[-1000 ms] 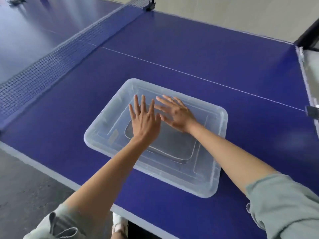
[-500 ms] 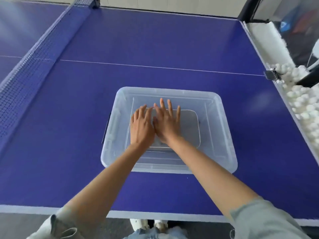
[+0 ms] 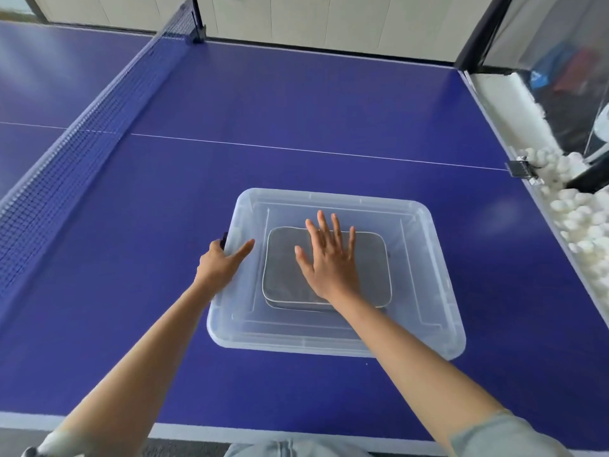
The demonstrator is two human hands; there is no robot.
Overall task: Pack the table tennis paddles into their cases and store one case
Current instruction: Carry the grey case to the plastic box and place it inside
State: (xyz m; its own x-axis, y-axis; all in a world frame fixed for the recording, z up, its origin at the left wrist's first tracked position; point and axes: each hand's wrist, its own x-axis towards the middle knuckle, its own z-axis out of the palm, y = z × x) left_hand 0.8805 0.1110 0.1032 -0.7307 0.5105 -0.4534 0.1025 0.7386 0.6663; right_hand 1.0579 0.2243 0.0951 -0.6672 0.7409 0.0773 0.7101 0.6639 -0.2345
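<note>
A wide blue table tennis table [image 3: 329,103] with thin white lines fills almost the whole view. Its dark blue mesh net [image 3: 82,140] runs from 9 o'clock up to 12 o'clock, ending at a black post at the far edge.

On the table, a little toward 5 o'clock from the middle of the view, stands a clear rectangular plastic storage box [image 3: 438,275] with a translucent lid on top of it. Through the lid shows a grey rectangular paddle case [image 3: 372,262] with light piping along its edge; it lies flat inside the box, about in the middle of it.

Two bare forearms come in from 6 o'clock, each out of a pale grey-green sleeve [image 3: 514,433].

The right hand [image 3: 329,258] lies flat on the lid, directly over the grey case, with the fingers straight, spread apart and pointing toward 12 o'clock; it holds nothing.

The left hand [image 3: 224,262] is at the 9 o'clock edge of the box. Its fingers curl over the rim, where a small black clip can be seen, and the thumb stretches on top of the lid toward 2 o'clock, so this hand grips the edge of the box.

At 3 o'clock, beyond the side of the table, a heap of small white table tennis balls [image 3: 580,212] lies in a pale trough
</note>
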